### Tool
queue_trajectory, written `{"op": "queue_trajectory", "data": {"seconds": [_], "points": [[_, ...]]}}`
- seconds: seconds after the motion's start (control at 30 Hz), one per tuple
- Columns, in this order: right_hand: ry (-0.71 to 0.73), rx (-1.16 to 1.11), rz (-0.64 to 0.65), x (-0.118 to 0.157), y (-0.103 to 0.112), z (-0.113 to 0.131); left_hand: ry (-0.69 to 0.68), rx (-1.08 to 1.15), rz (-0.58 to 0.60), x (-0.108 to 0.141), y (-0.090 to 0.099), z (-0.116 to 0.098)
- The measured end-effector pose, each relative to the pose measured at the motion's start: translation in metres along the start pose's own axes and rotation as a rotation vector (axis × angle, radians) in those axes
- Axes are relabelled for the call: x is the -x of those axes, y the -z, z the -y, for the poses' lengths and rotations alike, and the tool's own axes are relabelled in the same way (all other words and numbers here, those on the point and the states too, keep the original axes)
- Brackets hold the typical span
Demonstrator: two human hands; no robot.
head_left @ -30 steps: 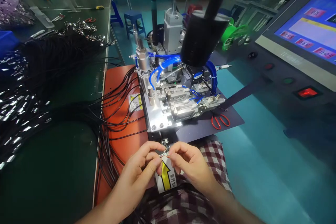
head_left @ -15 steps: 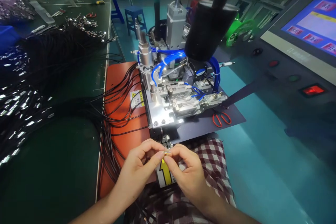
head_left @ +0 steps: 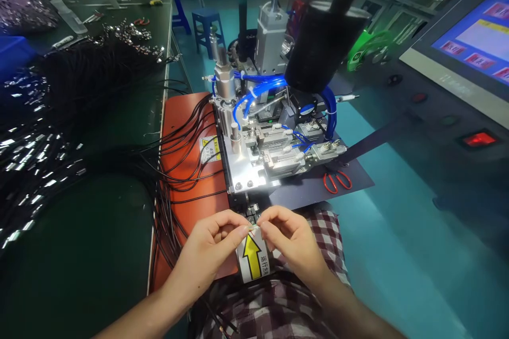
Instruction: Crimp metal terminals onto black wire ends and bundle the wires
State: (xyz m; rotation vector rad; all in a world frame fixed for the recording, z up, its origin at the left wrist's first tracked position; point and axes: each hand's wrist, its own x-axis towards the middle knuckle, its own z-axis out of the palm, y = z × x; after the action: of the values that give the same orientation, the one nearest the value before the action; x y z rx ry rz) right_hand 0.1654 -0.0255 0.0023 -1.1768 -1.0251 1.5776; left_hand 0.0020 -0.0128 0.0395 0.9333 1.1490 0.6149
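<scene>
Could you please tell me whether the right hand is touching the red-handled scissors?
Apart. The head view shows dark plate and checkered cloth between the right hand and the red-handled scissors.

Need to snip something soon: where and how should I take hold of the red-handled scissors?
Likely by the red loops, the right hand coming from the near side once free: they spread toward you, while the far end points toward the machine, hard to make out.

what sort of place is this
Likely a factory workshop, perhaps for cable assembly: there's a metal machine with blue tubes, a control screen, and a heap of black cables.
</scene>
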Motion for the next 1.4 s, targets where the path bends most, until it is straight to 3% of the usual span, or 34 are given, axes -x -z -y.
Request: {"op": "queue_trajectory", "data": {"seconds": [0.37, 0.63, 1.4], "points": [[0.051, 0.163, -0.015, 0.004, -0.006, 0.002, 0.001, -0.015, -0.007, -0.002, 0.002, 0.009], [0.254, 0.330, -0.056, 0.008, -0.010, 0.000, 0.001, -0.057, -0.036, -0.002, 0.001, 0.007], [0.218, 0.339, -0.110, 0.010, -0.011, -0.001, 0.031, -0.068, -0.021, -0.001, -0.001, 0.005]]}}
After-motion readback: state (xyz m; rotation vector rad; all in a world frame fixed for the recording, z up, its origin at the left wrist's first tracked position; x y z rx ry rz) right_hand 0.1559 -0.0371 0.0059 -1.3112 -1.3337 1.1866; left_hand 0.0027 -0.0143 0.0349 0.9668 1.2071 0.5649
